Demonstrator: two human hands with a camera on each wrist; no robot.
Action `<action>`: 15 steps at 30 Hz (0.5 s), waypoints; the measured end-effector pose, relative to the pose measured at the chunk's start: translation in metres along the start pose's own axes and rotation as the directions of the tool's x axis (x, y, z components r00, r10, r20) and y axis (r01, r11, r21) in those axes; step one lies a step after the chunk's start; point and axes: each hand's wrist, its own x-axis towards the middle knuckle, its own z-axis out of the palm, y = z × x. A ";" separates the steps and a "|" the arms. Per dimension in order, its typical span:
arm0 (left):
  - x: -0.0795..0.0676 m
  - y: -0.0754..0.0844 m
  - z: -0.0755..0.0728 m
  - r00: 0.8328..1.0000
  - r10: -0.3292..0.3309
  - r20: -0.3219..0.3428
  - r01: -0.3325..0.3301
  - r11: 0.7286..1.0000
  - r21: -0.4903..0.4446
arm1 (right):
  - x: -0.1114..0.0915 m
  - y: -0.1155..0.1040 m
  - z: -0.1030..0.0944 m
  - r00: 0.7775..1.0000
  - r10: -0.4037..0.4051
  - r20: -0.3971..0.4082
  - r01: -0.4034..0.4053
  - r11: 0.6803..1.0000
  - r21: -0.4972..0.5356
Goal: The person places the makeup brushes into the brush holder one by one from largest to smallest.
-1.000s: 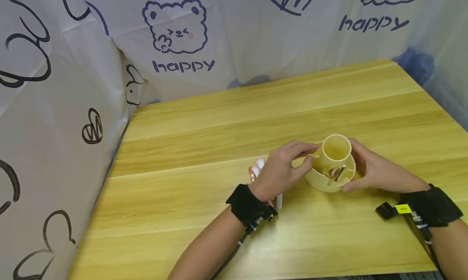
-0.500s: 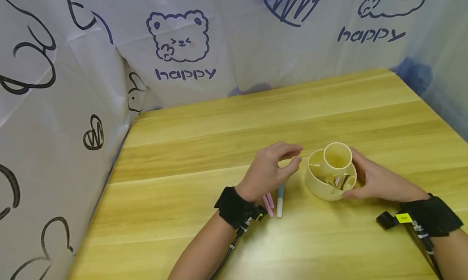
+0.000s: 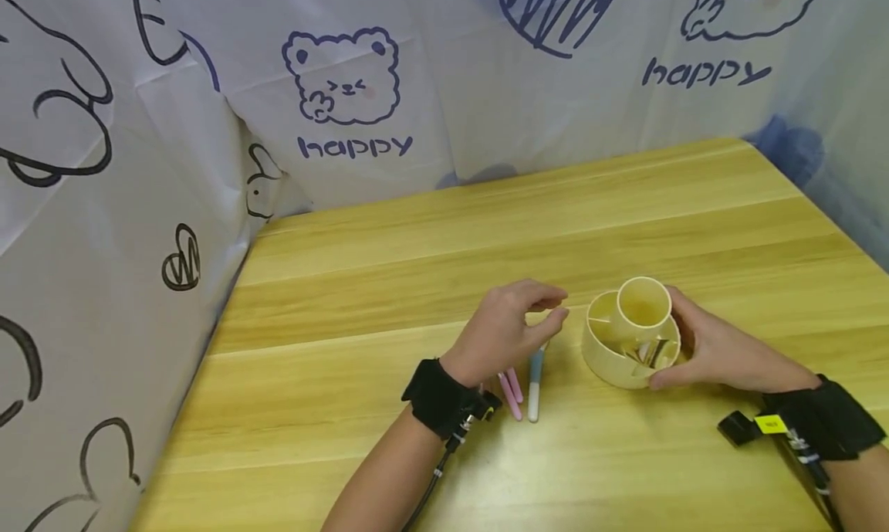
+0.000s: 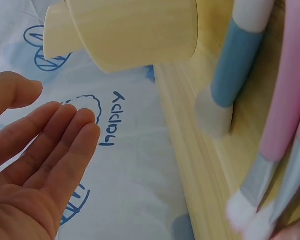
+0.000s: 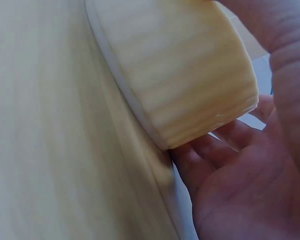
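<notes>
A cream round organizer (image 3: 611, 366) with divided compartments and a taller round cup stands on the table, right of centre in the head view. My right hand (image 3: 722, 350) grips its right side, thumb at the front and fingers reaching round behind. Small shiny brown and gold shapes show in its front compartment. Left of the organizer, my left hand (image 3: 501, 327) is raised with fingers slightly bent and nothing in it, as its palm in the left wrist view confirms. Near it lie a blue-and-white-handled brush (image 4: 237, 65) and pink-handled brushes (image 4: 289, 75) with silver ferrules and white bristles.
The wood-grain table (image 3: 389, 269) carries everything. White cloth (image 3: 556, 107) with drawings and "happy" lettering hangs behind it and along the left side. Each wrist wears a black band (image 3: 441, 397) with a small camera and cable.
My left hand has left the organizer's left rim and moved left, uncovering more of the brush handles. The right hand keeps its grip. The head view has tilted up slightly.
</notes>
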 end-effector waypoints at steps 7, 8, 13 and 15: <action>-0.002 -0.001 -0.003 1.000 -0.018 0.014 0.018 0.999 0.027 | -0.003 0.000 -0.003 1.000 0.012 0.010 -0.011 0.998 -0.058; -0.002 -0.001 -0.003 1.000 -0.021 0.021 0.021 0.999 0.033 | -0.003 0.001 -0.003 1.000 0.017 0.009 -0.016 0.998 -0.067; -0.002 -0.001 -0.005 0.997 -0.048 0.064 0.042 0.996 0.082 | -0.004 0.001 -0.004 0.998 0.058 -0.019 -0.060 0.991 -0.118; -0.002 0.000 -0.005 0.994 -0.059 0.090 0.048 0.991 0.123 | -0.004 0.001 -0.004 0.997 0.066 -0.032 -0.070 0.990 -0.125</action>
